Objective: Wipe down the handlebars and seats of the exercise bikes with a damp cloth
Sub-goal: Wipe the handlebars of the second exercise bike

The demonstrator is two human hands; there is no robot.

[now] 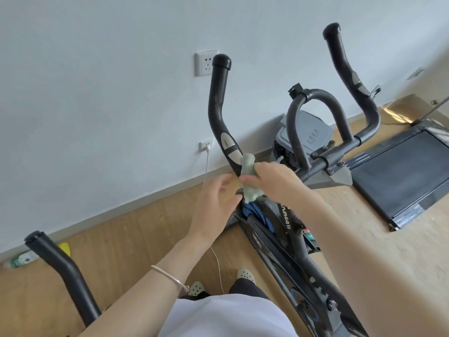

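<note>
Head view: fingers of the right hand (274,176) wrap the cloth (247,164) round the handlebar (218,100) to rub it, the left hand (213,205) beside, fingers loose, empty.

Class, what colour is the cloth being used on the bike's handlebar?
Pale green. The cloth, held by the right hand, shows best in the head view.

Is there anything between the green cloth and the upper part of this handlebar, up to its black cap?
Nothing visible. The right hand holds the green cloth against the handlebar below its silver sensor pad; above, the bar is bare up to the black cap. The left hand is beside the bar.
</note>
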